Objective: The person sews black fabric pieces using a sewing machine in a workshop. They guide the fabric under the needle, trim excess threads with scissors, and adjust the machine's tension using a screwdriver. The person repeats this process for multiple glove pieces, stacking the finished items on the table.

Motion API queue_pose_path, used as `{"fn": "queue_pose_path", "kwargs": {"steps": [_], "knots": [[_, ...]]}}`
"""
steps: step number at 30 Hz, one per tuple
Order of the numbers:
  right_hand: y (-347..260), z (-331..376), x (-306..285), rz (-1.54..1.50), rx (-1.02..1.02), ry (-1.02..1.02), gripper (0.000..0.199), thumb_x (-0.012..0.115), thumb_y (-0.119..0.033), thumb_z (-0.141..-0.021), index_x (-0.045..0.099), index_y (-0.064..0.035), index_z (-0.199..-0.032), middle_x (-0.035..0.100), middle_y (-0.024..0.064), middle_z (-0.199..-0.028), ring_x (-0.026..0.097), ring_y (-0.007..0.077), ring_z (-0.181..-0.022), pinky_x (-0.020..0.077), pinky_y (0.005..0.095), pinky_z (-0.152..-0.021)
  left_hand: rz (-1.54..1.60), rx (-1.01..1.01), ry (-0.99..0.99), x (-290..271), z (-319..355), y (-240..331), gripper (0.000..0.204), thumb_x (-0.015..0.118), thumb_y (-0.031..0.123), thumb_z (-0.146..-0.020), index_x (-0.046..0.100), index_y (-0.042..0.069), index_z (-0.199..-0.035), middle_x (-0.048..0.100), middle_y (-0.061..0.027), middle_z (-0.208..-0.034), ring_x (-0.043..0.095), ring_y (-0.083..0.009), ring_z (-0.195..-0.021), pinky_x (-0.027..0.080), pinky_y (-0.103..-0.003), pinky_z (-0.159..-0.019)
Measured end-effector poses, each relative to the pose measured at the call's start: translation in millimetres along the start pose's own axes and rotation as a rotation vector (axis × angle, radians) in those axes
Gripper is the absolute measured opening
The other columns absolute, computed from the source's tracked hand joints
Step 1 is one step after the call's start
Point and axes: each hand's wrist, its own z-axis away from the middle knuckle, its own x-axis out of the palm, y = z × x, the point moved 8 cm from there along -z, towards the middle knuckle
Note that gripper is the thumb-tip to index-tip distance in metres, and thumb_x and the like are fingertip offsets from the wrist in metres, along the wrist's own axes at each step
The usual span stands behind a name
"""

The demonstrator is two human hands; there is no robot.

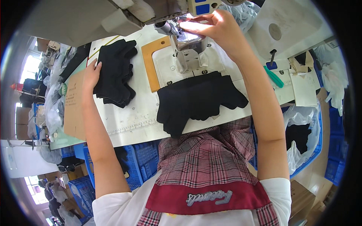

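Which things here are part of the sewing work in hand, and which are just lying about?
In use: left hand on the stack of black gloves; right hand at the sewing machine head; black gloves at the table edge.
Lying about: green-handled tool, blue crates, plastic bags.

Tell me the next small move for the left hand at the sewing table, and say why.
Probably lift the top piece off the stack of black gloves: the left hand already rests on its edge, while the right hand is up at the sewing machine's needle area.
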Motion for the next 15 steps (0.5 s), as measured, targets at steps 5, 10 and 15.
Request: {"fn": "queue_pose_path", "kwargs": {"steps": [5, 10, 15], "knots": [[7, -4, -6, 0.087, 0.016, -0.033, 0.034, 0.078, -0.025, -0.078, 0.071, 0.0028, -0.096, 0.071, 0.0086, -0.090, 0.062, 0.0101, -0.076, 0.0484, 0.0235, -0.074, -0.391, -0.167, -0.215, -11, 36, 104, 0.097, 0.063, 0.061, -0.082, 0.029, -0.002, -0.147, 0.061, -0.0285, -0.120, 0.060, -0.0376, -0.114, 0.046, -0.043, -0.098], [-3, -5, 2, 0.095, -0.020, -0.049, 0.028, 0.075, -0.019, -0.080, 0.069, 0.0016, -0.098, 0.069, 0.0079, -0.091, 0.061, 0.0117, -0.075, 0.0495, 0.0262, -0.072, -0.152, -0.139, -0.255, 26, 32, 64, 0.132, 0.072, 0.072, -0.064, 0.008, -0.002, -0.152, 0.049, -0.0328, -0.134, 0.054, -0.0401, -0.122, 0.043, -0.039, -0.104], [-10, -6, 0, -0.016, -0.092, -0.021, 0.037, 0.080, -0.014, -0.078, 0.061, 0.0068, -0.102, 0.066, 0.0059, -0.083, 0.058, 0.0081, -0.074, 0.0496, 0.0271, -0.063, -0.071, -0.167, -0.210, 33, 29, 60, 0.128, 0.075, 0.067, -0.065, 0.010, -0.003, -0.151, 0.052, -0.0322, -0.130, 0.055, -0.0396, -0.121, 0.044, -0.039, -0.102]]}}
